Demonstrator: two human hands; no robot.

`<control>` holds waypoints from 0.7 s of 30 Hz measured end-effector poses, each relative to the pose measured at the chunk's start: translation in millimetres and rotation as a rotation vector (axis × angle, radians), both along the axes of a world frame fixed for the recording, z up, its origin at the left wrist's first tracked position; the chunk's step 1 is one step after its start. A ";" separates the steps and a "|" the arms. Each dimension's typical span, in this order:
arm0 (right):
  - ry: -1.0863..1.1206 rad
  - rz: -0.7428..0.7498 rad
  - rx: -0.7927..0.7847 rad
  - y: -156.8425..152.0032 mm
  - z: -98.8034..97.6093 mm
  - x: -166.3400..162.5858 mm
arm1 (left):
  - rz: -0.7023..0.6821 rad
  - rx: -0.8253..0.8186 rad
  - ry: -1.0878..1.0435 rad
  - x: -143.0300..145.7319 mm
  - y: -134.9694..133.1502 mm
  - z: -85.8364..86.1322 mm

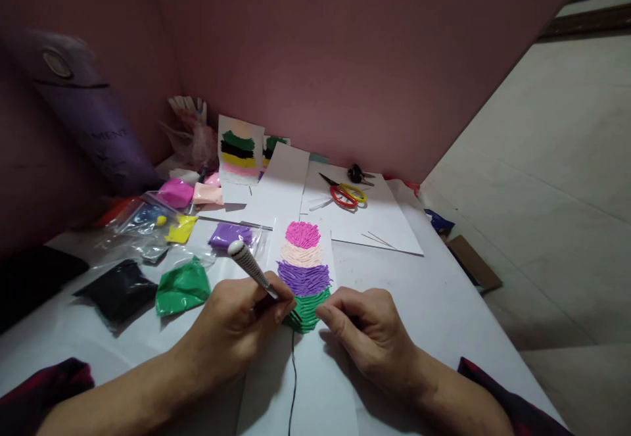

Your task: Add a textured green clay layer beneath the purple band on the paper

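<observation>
A white card (315, 370) lies in front of me with a clay picture (303, 271) in pink, cream, purple and green bands. My left hand (236, 327) is closed round a white-handled tool (249, 265), its tip at the green band. My right hand (367, 334) has its fingers curled, fingertips pressing the card beside the green clay. A thin black line runs down the card below the clay.
Bags of clay lie to the left: green (182, 288), black (118, 291), purple (229, 233), yellow (181, 229), pink (176, 193). Scissors (345, 193) rest on white paper (389, 225) behind. A finished card (240, 150) leans on the pink wall. The table edge and floor are at right.
</observation>
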State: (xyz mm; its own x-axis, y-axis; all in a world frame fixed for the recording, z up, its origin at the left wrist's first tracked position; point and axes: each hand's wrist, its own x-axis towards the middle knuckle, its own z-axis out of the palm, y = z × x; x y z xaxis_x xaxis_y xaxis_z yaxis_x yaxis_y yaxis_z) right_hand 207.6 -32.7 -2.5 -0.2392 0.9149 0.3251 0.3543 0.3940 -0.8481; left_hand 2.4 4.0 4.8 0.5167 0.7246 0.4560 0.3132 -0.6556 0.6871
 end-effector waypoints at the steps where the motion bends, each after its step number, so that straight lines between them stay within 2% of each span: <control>1: 0.005 -0.002 -0.010 0.3 0.0 0.3 | -0.003 0.011 0.004 0.6 -0.5 0.7; 4: 0.025 0.055 -0.019 0.9 0.2 1.7 | -0.001 0.037 0.007 1.4 -1.0 0.5; 10: -0.026 0.289 -0.031 0.2 1.5 3.6 | 0.003 0.022 -0.006 0.4 0.3 -5.6; 21: -0.102 0.329 -0.033 1.0 1.8 4.4 | -0.011 -0.061 0.049 0.4 -1.2 0.5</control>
State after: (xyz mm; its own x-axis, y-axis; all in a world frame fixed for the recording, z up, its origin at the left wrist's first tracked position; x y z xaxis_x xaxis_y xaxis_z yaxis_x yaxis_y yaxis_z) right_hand 212.1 -31.7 -0.7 -0.5530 0.7929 0.2560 0.2960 0.4742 -0.8292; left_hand 2.9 2.9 5.3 0.5457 0.7443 0.3850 0.3401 -0.6166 0.7100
